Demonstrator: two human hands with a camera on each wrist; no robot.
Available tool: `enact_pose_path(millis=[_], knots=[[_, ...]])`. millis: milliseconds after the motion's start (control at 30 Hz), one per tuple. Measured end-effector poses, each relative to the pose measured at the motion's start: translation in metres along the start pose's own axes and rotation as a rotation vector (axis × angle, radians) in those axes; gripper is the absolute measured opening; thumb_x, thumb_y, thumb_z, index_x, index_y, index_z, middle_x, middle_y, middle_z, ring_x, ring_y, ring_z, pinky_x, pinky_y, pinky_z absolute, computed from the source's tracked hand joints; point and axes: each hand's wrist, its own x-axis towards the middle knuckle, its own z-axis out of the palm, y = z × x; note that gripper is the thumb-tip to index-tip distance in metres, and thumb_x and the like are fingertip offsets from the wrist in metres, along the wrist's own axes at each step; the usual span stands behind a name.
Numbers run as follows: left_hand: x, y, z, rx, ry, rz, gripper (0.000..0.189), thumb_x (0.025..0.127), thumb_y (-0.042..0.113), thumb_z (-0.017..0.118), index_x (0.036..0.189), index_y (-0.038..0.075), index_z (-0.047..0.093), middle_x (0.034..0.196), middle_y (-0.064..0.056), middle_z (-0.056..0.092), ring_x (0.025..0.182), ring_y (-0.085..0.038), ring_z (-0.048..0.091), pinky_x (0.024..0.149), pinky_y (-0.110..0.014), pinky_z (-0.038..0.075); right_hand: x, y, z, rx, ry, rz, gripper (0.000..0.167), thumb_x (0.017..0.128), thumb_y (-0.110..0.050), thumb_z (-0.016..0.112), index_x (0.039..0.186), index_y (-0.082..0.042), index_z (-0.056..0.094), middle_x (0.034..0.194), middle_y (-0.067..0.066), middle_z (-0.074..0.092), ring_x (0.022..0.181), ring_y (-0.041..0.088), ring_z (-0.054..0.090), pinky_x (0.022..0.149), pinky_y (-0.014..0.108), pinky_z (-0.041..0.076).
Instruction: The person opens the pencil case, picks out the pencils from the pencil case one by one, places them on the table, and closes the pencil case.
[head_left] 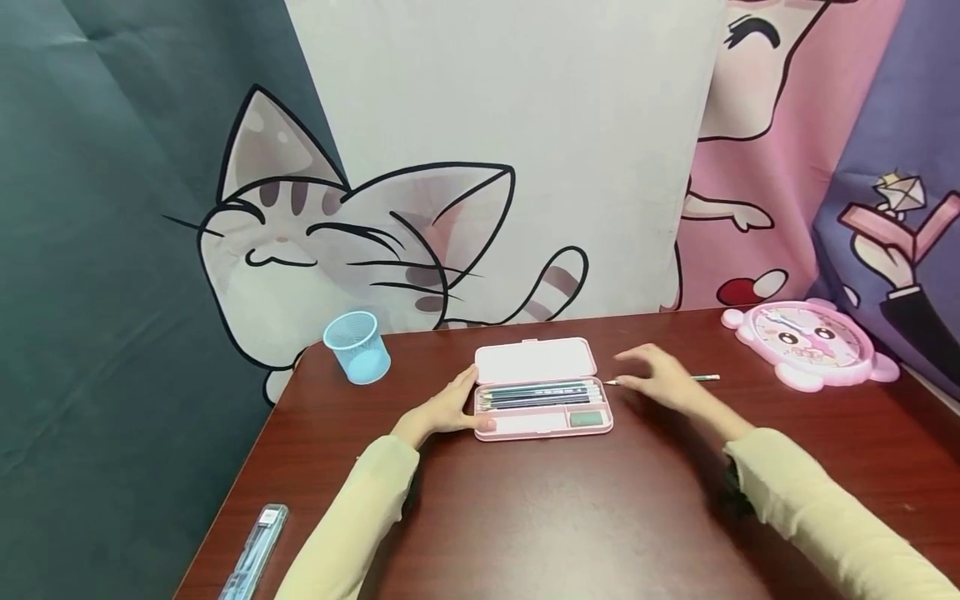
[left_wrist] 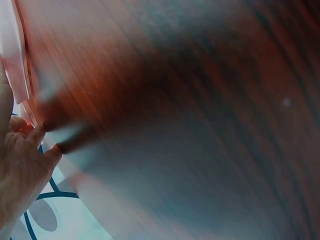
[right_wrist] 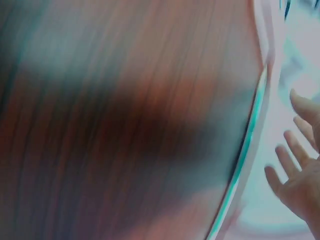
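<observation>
A pink pencil case (head_left: 525,423) lies with its lid (head_left: 536,360) folded back on the brown table. Several pencils (head_left: 540,395) fill its long slot, and a green eraser (head_left: 586,419) sits in the small front compartment. My left hand (head_left: 444,408) grips the left end of the case, thumb over the front corner, fingers along the side near the lid. Over a single green pencil (right_wrist: 246,145) to the right of the case, my right hand (head_left: 660,380) hovers with fingers spread and nothing in them. That hand hides the pencil's middle in the head view.
A blue mesh cup (head_left: 357,348) stands at the back left. The pink clock (head_left: 813,342) lies at the back right. At the front left is a clear blue slim case (head_left: 255,554). A cloth with a cartoon cat hangs behind the table (head_left: 540,517).
</observation>
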Motion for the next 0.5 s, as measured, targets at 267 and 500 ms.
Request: enact_pose_path(millis=[267, 500], knots=[[0.002, 0.001, 0.0, 0.001, 0.01, 0.027, 0.106, 0.074, 0.046, 0.07, 0.147, 0.004, 0.005, 0.154, -0.012, 0.007, 0.142, -0.027, 0.012, 0.113, -0.044, 0.019, 0.02, -0.043, 0.041, -0.013, -0.16, -0.227, 0.027, 0.081, -0.018, 0.069, 0.102, -0.002, 0.065, 0.092, 0.008, 0.064, 0.083, 0.019, 0.059, 0.074, 0.033, 0.048], [0.002, -0.002, 0.001, 0.022, 0.002, 0.037, 0.106, 0.075, 0.044, 0.07, 0.147, 0.004, 0.004, 0.155, -0.012, 0.007, 0.142, -0.027, 0.011, 0.114, -0.043, 0.018, 0.027, -0.047, 0.05, -0.074, -0.199, -0.273, 0.018, 0.081, -0.017, 0.068, 0.093, -0.004, 0.067, 0.087, 0.004, 0.062, 0.075, 0.012, 0.055, 0.068, 0.028, 0.047]])
